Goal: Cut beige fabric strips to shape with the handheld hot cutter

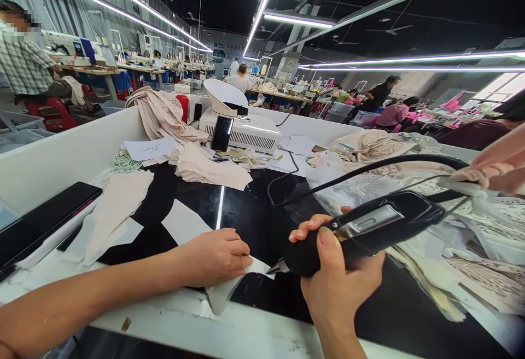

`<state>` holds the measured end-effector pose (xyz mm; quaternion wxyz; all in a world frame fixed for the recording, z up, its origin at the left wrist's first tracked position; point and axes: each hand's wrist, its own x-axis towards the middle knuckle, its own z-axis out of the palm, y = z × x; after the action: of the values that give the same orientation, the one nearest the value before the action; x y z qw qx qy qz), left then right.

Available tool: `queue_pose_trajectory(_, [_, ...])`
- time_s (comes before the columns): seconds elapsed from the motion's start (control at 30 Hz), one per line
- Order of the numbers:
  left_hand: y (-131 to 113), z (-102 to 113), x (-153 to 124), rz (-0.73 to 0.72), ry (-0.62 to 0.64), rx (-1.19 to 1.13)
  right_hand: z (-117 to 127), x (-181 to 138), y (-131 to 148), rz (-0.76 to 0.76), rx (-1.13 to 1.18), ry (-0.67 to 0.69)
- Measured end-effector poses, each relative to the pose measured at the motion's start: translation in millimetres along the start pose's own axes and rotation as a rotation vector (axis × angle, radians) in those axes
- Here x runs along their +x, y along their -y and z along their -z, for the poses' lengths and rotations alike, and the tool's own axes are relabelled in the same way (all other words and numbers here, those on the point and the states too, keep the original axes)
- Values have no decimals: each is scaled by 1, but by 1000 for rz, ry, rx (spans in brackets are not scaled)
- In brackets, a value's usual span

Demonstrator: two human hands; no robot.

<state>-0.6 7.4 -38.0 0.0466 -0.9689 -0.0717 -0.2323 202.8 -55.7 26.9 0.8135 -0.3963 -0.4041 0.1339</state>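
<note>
My right hand (pixel 336 277) is wrapped around a black handheld cutting tool (pixel 369 227) with a metal tip (pixel 275 267) and a black cable (pixel 369 170) running off behind it. The tip points at a pale fabric piece (pixel 229 288) lying on the glossy black worktop (pixel 254 216). My left hand (pixel 215 255) is curled with its fingers pressed down on that fabric piece, just left of the tip. Another person's hand (pixel 492 167) reaches in from the right edge over lace fabric (pixel 484 216).
Beige fabric stacks (pixel 205 167), a white machine (pixel 241 126) and paper sheets (pixel 150 148) sit at the back. A dark phone (pixel 45 219) lies on the left white ledge (pixel 61 156). Lace pieces (pixel 369 148) pile at the right. People work at tables beyond.
</note>
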Motion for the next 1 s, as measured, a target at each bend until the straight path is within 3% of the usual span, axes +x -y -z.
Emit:
queue_pose_trajectory(0.23, [-7, 7, -1, 21, -35, 61, -1, -4, 3, -11, -26, -3])
queue_pose_trajectory(0.57, [-24, 22, -11, 266, 223, -161, 2, -17, 18, 19, -81, -49])
queue_pose_trajectory(1.0, [-29, 20, -10, 316, 225, -119, -3, -28, 29, 29, -88, -60])
